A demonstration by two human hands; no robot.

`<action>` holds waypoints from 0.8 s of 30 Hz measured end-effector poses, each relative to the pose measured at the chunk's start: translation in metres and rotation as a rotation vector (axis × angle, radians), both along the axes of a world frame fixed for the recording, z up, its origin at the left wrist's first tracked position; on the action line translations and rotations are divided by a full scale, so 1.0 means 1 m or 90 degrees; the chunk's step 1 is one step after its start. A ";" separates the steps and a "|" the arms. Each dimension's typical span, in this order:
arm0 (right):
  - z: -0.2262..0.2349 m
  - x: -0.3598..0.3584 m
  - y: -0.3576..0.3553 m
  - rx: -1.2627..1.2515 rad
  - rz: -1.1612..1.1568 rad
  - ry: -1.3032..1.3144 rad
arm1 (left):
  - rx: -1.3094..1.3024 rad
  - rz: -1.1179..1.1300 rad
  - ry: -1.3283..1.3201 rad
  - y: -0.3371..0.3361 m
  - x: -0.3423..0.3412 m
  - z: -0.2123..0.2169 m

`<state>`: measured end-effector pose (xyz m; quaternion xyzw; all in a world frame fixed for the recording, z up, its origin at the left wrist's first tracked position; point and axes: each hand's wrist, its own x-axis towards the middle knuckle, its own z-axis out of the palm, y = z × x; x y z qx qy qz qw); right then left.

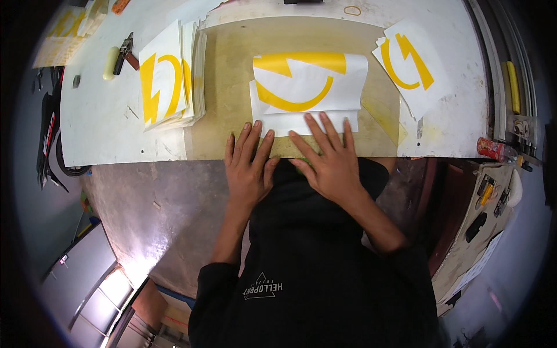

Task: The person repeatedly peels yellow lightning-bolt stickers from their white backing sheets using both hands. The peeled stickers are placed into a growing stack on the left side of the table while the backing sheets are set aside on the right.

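Observation:
A white sheet [307, 87] with a yellow lightning-and-arc shape lies on the tan board [232, 104] in front of me. Its near edge is doubled over a second white layer. My right hand [331, 159] lies flat with fingers spread, the fingertips pressing on that near edge. My left hand [249, 162] rests flat beside it at the board's front edge, its fingertips just touching the sheet's lower left corner. Neither hand grips anything.
A thick stack of the same yellow-marked sheets [168, 78] sits to the left, and a smaller pile [412, 61] to the right. A pale cylinder [110, 62] and a dark tool [125, 51] lie at far left. A red can [493, 149] sits at the right edge.

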<state>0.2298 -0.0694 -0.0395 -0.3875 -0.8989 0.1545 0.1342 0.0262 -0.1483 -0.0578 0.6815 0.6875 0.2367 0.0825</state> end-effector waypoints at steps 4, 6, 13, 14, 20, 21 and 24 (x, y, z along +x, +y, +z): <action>0.000 0.044 0.000 0.018 -0.075 -0.039 | 0.016 0.006 0.006 0.001 0.003 0.000; 0.000 0.061 0.000 0.024 -0.102 -0.040 | 0.023 0.011 0.008 0.002 0.004 0.000; 0.005 0.065 -0.003 0.029 -0.116 -0.006 | 0.027 0.018 0.006 0.002 0.005 -0.002; 0.006 0.060 -0.005 0.028 -0.122 0.019 | 0.026 0.017 0.008 0.003 0.005 -0.003; -0.001 0.034 0.000 0.023 -0.184 -0.009 | 0.021 0.019 0.014 0.003 0.005 -0.001; -0.001 0.036 0.000 0.022 -0.182 -0.014 | 0.021 0.021 0.016 0.003 0.006 -0.001; -0.001 0.045 0.000 0.023 -0.183 -0.031 | 0.024 0.029 0.018 0.003 0.007 -0.003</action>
